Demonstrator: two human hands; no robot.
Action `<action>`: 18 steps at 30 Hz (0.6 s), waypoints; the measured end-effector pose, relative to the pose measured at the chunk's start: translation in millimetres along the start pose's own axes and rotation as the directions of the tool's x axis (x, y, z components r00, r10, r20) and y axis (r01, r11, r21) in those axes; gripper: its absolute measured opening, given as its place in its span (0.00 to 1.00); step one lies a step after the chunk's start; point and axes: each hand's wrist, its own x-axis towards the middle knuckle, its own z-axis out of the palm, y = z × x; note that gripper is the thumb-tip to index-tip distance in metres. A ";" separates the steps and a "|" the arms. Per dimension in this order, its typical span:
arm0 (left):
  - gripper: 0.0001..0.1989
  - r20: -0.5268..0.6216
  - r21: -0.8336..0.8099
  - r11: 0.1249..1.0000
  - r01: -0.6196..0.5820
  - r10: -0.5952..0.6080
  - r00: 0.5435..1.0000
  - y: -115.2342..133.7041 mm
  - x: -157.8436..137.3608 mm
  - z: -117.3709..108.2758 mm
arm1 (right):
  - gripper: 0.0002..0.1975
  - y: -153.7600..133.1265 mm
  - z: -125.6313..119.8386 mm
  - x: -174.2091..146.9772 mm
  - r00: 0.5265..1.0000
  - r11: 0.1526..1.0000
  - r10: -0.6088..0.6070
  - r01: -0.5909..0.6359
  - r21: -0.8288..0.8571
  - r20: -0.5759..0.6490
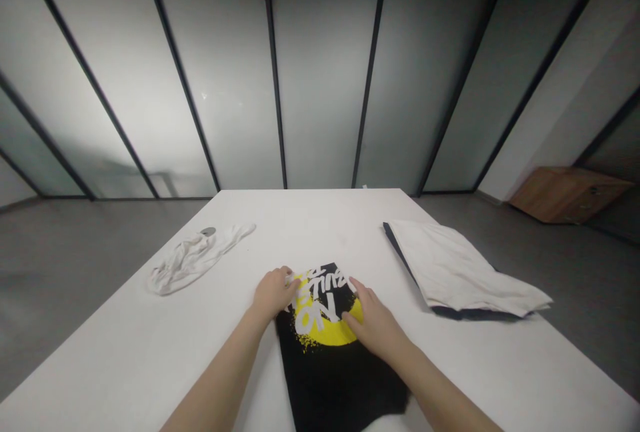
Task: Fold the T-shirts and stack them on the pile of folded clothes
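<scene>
A black T-shirt (340,379) with a yellow and white print lies in a long narrow shape on the table in front of me, its lower end running out of view. My left hand (275,292) is at the shirt's far left corner, thumb and fingers closed on the cloth edge. On the opposite side my right hand (374,322) rests on the print near the right edge. Its thumb and forefinger are spread apart on the fabric; the other fingers are partly hidden.
A crumpled white cloth (187,262) lies at the left of the white table (300,219), beside a small grey round object (208,231). At right is a white garment (465,265) over a dark one (470,315). Frosted glass panels (320,85) and a wooden cabinet (565,193) stand beyond.
</scene>
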 end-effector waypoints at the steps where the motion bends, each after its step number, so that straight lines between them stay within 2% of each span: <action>1: 0.21 0.033 -0.026 0.999 0.020 -0.019 0.999 -1.2 1.4 -3.7 | 0.40 -1.6 -2.2 -1.7 0.998 0.998 0.059 -0.058 -0.006 0.006; 4: 0.15 0.133 -0.055 0.998 -0.012 0.019 0.991 -7.4 5.9 -14.3 | 0.33 -5.2 -12.3 -8.3 0.978 0.984 0.173 -0.168 -0.054 0.113; 7: 0.10 0.263 -0.062 0.995 -0.076 0.090 0.961 -18.4 5.2 -27.9 | 0.23 -6.2 -22.9 -13.9 0.949 0.975 0.216 -0.197 -0.104 0.228; 9: 0.08 0.403 -0.091 0.994 -0.054 0.086 0.911 -27.7 0.1 -39.7 | 0.18 -6.6 -26.8 -15.7 0.943 0.978 0.201 -0.179 -0.107 0.265; 11: 0.08 0.555 -0.121 0.993 -0.006 0.073 0.828 -36.1 -6.4 -51.5 | 0.14 -8.1 -27.6 -16.3 0.947 0.989 0.142 -0.124 -0.079 0.289; 12: 0.08 0.604 -0.129 0.991 0.018 0.064 0.795 -38.9 -9.2 -56.1 | 0.13 -9.6 -27.3 -16.4 0.951 0.994 0.101 -0.087 -0.061 0.291; 13: 0.10 0.623 -0.133 0.990 0.043 0.049 0.781 -40.1 -11.1 -59.1 | 0.12 -11.6 -26.9 -16.4 0.957 0.998 0.057 -0.046 -0.042 0.285; 14: 0.13 0.611 -0.140 0.988 0.068 0.032 0.791 -39.4 -12.1 -60.0 | 0.11 -14.0 -26.7 -16.6 0.961 1.000 0.012 -0.008 -0.016 0.277; 15: 0.17 0.564 -0.152 0.985 0.088 0.013 0.826 -36.6 -12.0 -58.4 | 0.10 -16.3 -27.0 -16.9 0.962 0.999 -0.029 0.023 0.025 0.270; 18: 0.24 0.281 -0.204 0.975 0.084 -0.024 0.959 -17.4 -8.2 -39.5 | 0.09 -20.2 -31.9 -18.8 0.957 0.979 -0.092 0.037 0.199 0.274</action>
